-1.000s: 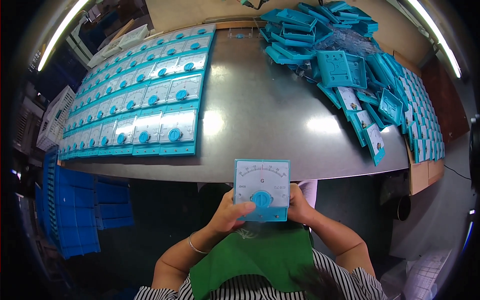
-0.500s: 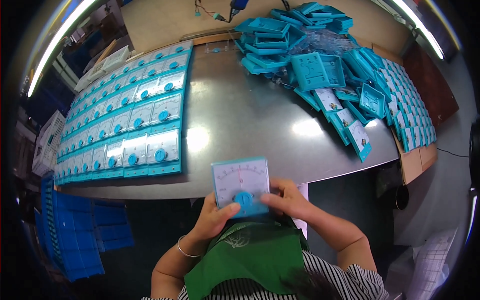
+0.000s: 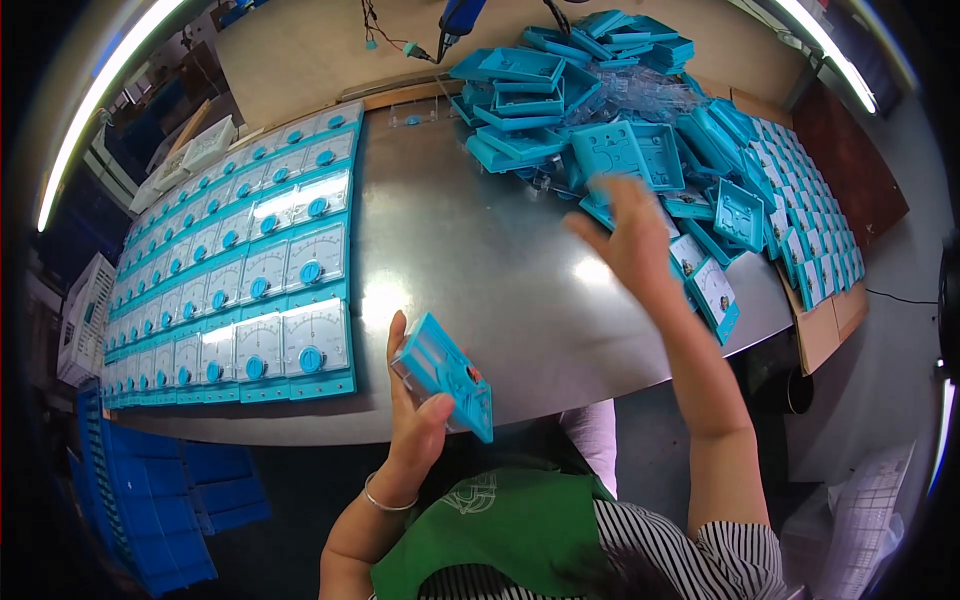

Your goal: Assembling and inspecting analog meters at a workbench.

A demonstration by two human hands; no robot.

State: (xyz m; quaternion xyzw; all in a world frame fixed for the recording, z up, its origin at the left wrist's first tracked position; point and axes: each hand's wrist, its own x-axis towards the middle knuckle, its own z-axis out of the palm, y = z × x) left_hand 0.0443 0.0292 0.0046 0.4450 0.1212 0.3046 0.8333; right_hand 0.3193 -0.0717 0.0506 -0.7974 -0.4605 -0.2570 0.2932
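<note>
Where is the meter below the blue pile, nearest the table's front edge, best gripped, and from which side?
Probably by the blue strip at the near end of the meter, coming from the front of the table: that end looks free, while another meter crowds its far end.

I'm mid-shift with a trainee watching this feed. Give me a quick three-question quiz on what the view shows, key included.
1. On which side of the metal bench do the rows of blue-knobbed meters lie: (A) left, (B) centre or (C) right?
2. Which hand grips the tilted teal meter?
3. True or false: in this view, the right hand overlaps part of the pile of teal casings.

Key:
1. A.
2. The left hand.
3. True, though whether it touches anything there is unclear.
</note>
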